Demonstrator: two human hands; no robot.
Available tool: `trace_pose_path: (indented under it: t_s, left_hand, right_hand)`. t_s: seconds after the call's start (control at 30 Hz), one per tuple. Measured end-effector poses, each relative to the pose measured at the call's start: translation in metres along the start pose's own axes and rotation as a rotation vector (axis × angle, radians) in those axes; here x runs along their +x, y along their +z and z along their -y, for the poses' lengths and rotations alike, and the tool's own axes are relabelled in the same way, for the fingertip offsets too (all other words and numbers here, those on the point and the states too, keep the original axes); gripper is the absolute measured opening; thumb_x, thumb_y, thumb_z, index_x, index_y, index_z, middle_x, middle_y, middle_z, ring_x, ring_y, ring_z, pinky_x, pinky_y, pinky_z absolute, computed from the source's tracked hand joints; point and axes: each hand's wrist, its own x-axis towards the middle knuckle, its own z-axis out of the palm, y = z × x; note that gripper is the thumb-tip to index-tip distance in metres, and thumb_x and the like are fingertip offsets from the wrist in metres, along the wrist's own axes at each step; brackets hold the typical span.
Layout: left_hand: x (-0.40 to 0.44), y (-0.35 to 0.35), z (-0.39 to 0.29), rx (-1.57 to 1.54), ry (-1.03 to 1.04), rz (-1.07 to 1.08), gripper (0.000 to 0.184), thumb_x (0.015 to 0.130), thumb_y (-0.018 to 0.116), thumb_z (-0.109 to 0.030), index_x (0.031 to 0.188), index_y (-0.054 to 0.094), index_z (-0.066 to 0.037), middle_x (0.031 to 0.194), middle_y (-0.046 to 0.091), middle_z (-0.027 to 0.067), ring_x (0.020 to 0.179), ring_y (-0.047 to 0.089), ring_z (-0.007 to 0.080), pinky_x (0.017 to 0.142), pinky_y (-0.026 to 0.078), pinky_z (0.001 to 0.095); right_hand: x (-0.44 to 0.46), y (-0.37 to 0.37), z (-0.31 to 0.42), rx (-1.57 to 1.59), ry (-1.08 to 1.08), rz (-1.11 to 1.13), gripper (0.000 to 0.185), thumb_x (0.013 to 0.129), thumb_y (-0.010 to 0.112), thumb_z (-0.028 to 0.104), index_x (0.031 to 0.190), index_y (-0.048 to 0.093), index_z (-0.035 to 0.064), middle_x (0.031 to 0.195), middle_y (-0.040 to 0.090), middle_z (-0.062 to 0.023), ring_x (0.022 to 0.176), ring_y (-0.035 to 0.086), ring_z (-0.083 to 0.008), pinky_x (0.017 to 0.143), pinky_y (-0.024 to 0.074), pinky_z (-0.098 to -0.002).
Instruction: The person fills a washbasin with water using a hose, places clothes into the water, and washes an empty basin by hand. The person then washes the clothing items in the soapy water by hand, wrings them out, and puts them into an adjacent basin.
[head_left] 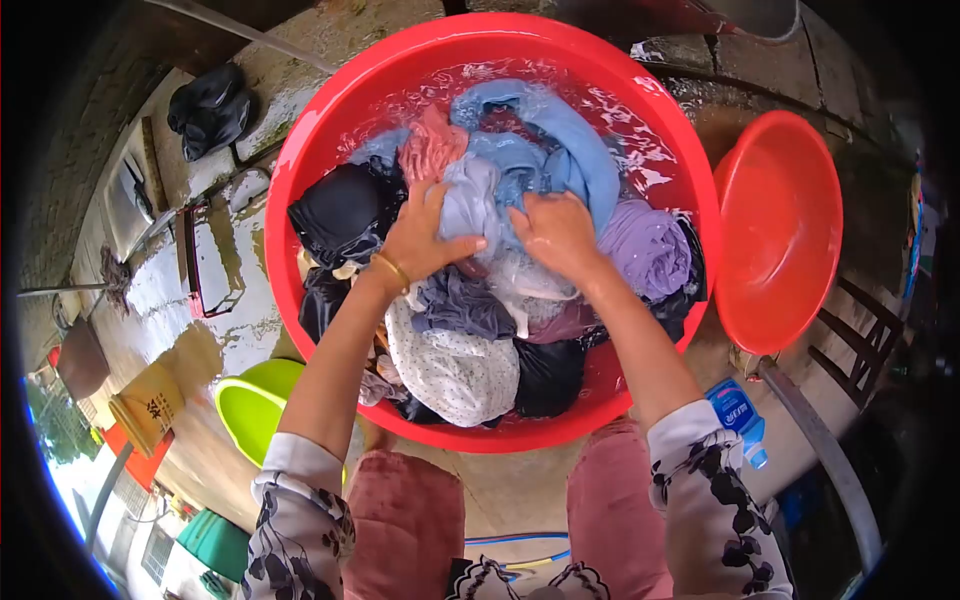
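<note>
Over wet concrete ground point(245, 330), works with both hands in a wide, round red tub point(283, 260) of water and laundry. Lays left hand point(430, 235) spread, thumb well apart from fingers, on a pale lavender cloth point(470, 190), just beside a crumpled coral cloth point(430, 145). Closes right hand point(555, 230) into a fist at the edge of a light blue garment point(585, 165), near the tub's middle; cannot tell how much fabric is pinched inside. Wears a gold bracelet point(390, 272) on left wrist. Has a black garment point(345, 210) at the tub's left side, a bunched purple cloth point(645, 250) at its right, and, closer to the body, a dark blue-gray cloth point(462, 305), a white speckled cloth point(455, 370) and more black fabric point(550, 378). Wears pale floral-print sleeves point(735, 500) and pink trousers point(405, 515), knees apart by the near rim. Farther right, has a smaller red basin point(785, 230) close beside the tub, with a blue bottle point(735, 408) nearer the right forearm. Farther left, has a lime-green basin point(245, 400) partly behind left arm, then a yellow bucket point(148, 408) with dark lettering, and a black plastic bag point(212, 110) toward the far side.
</note>
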Motion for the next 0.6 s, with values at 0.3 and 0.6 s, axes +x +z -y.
trace_pose_path:
  t_s: [0.3, 0.6]
  left_hand:
    - [-0.055, 0.066, -0.036, 0.568, -0.174, 0.102, 0.113, 0.058, 0.070, -0.060, 0.140, 0.018, -0.002, 0.147, 0.009, 0.0197, 0.119, 0.035, 0.0412, 0.095, 0.029, 0.0554]
    - [0.041, 0.093, -0.019, 0.713, -0.415, 0.287, 0.095, 0.071, 0.066, -0.045, 0.139, 0.017, 0.002, 0.143, 0.017, 0.0245, 0.114, 0.046, 0.0367, 0.091, 0.042, 0.0429]
  right_hand:
    - [-0.047, 0.056, -0.009, 0.009, 0.015, -0.126, 0.021, 0.075, 0.058, 0.022, 0.082, 0.056, 0.0023, 0.082, 0.058, -0.0138, 0.082, 0.057, -0.0289, 0.070, 0.0442, -0.0371]
    - [0.058, 0.071, -0.066, -0.355, 0.013, 0.131, 0.027, 0.075, 0.050, 0.027, 0.086, 0.068, 0.0099, 0.089, 0.065, -0.0174, 0.086, 0.061, -0.0344, 0.077, 0.0463, -0.0465]
